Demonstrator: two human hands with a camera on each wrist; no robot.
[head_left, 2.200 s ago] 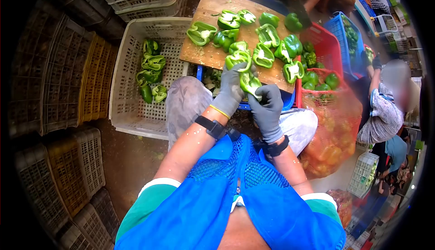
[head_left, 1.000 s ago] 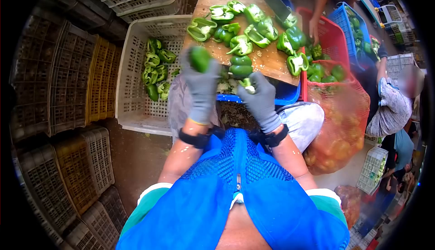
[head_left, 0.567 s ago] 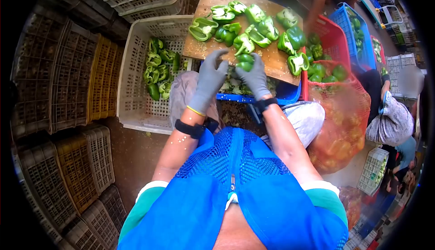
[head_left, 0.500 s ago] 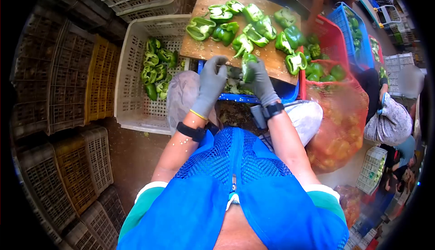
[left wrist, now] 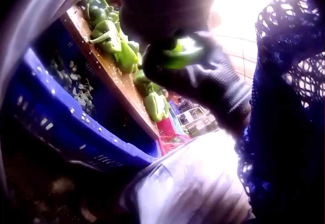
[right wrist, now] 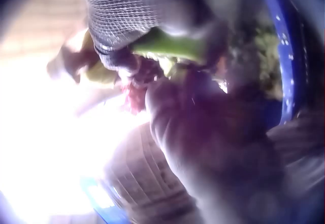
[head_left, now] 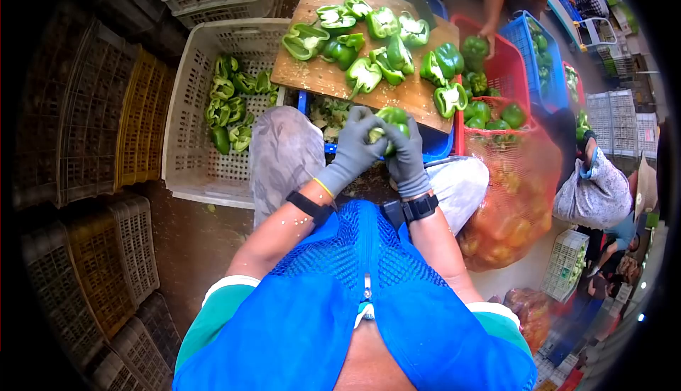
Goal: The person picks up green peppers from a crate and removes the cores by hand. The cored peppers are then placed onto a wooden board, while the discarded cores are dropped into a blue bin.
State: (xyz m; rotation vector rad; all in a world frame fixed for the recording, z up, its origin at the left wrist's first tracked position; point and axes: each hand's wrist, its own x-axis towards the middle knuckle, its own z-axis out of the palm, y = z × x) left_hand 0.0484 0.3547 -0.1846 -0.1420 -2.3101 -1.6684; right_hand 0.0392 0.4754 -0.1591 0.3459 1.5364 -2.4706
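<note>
- The white crate (head_left: 213,197) stands well to the left of the held pepper (head_left: 395,116); a loose piece carried there could drop onto the floor if it slips over the crate's near rim.
- The wooden board (head_left: 415,111) lies over the blue basket (left wrist: 48,89) and could shift or tip if a forearm or knee bumps its near edge.
- What looks like a dark blade (head_left: 423,9) is by the board's far edge; fingers reaching that way could be cut should it move.
- A pepper half (head_left: 450,100) sits close to the near right corner, where a brush of the sleeve or a crowding neighbour could push it off.
- The pepper between the hands is smooth and rounded; uneven squeezing could crack its wall or make it slide out of the gloves, down toward the basket or the floor.
- Pale seeds lie scattered on the board and rim; they could cling to the gloves and spread further.
- The left hand (head_left: 356,146) is closed well in, its bent fingers gripping the pepper's left side.
- The right hand (head_left: 408,157) is likewise partly closed, fingers curled against the right side. The pepper is just off the board's near edge; exact fingertip contact is hidden.
</note>
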